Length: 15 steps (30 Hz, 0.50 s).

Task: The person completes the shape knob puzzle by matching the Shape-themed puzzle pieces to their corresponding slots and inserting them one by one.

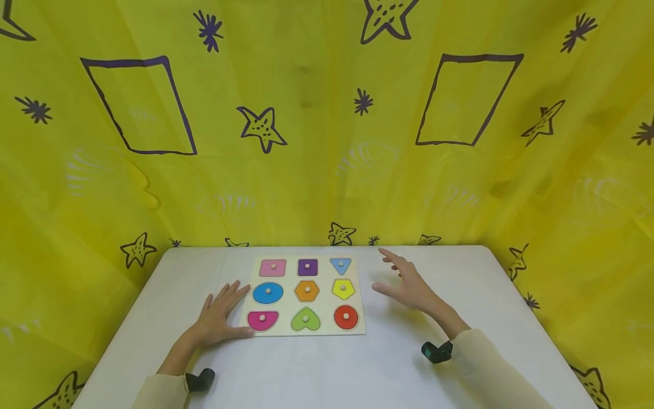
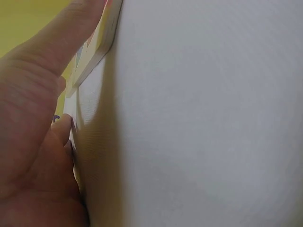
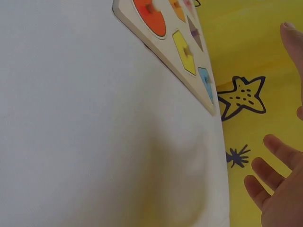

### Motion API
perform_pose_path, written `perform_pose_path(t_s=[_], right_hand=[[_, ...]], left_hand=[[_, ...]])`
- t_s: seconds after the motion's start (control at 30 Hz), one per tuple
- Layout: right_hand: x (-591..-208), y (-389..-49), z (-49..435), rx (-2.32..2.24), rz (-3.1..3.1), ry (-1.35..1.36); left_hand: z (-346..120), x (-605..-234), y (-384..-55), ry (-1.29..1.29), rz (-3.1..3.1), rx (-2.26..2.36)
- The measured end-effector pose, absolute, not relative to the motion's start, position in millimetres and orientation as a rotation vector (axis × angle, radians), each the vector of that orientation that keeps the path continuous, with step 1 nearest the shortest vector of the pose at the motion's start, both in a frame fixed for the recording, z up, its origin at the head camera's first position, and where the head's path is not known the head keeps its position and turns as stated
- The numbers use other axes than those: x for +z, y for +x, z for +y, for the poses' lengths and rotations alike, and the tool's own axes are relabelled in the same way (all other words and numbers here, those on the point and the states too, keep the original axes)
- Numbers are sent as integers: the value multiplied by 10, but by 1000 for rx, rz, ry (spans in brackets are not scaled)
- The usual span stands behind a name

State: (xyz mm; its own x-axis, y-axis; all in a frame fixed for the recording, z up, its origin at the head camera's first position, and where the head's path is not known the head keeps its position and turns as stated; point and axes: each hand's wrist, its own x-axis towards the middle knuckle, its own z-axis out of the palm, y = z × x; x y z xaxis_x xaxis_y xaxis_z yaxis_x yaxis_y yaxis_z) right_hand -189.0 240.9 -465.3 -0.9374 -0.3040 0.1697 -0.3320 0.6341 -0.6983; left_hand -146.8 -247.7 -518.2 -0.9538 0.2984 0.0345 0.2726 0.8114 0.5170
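A wooden peg puzzle board (image 1: 325,307) lies flat on the white table, its knobbed shapes seated in three rows. Among them are a pink semicircle (image 1: 271,324), a green heart (image 1: 298,325), a red circle (image 1: 339,324) and a blue triangle (image 1: 334,263). My left hand (image 1: 217,318) is spread at the board's left edge, thumb at the lower left corner and fingertips beside the blue oval (image 1: 260,297). My right hand (image 1: 410,286) hovers right of the board, fingers extended and thumb apart, with nothing held; in the right wrist view its fingers (image 3: 284,153) are straight.
The white table (image 1: 306,375) extends on all sides of the board. Behind it and along both sides hangs a yellow curtain (image 1: 306,170) with dark star drawings. A small dark camera sits at the left wrist (image 1: 200,380) and another at the right wrist (image 1: 436,352).
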Motion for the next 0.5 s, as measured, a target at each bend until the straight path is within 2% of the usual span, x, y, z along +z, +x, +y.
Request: perform_pose_path(t_s=[0.5], right_hand=[[-4497,-1844,3078,1139,-2781,358]], left_hand=[[-2522,-5117,-1485,388,2955,874]])
